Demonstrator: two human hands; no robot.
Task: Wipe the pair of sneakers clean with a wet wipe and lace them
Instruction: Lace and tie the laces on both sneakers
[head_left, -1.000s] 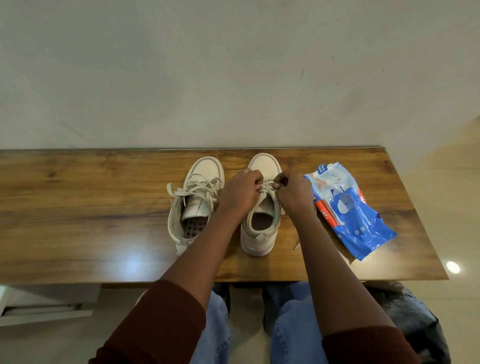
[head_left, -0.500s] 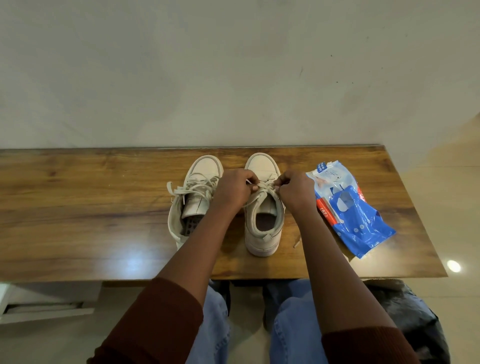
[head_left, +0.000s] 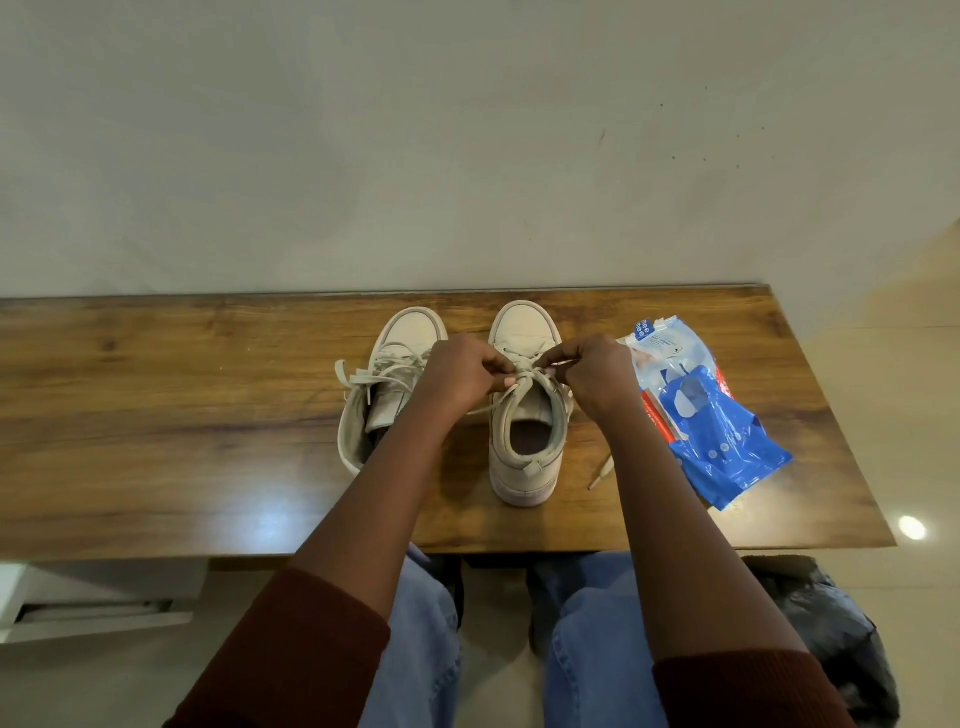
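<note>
Sitting heel toward the person near the middle of the wooden worktop (head_left: 156, 415), the right-hand sneaker (head_left: 525, 415) has its beige lace (head_left: 524, 370) gathered into a knot over the tongue. The left hand (head_left: 462, 376) comes in from the near left with its wrist raised and knuckles up, its fingers (head_left: 498, 382) curled together and pinched on the lace at the left of the knot. The right hand (head_left: 597, 376) mirrors it from the other side, its fingers (head_left: 558, 364) clamped on the lace at the right of the knot, thumb and forefinger tips nearly meeting those of the left hand. One free lace end (head_left: 600, 473) lies on the worktop just right of the heel (its aglet pointing toward the near edge).

The other sneaker (head_left: 384, 384) stands just beside, to the left, its laces loose and splayed and its tongue pulled open. A blue and white wet wipe pack (head_left: 701, 410) lies to the right, close to the right wrist.

Compared with half a second ago, both hands have drawn slightly closer together over the knot and the lace loops look pulled tighter; the shoes and pack have not shifted. Dark red sleeves (head_left: 291, 660) and blue jeans (head_left: 592, 649) show at the near edge.
</note>
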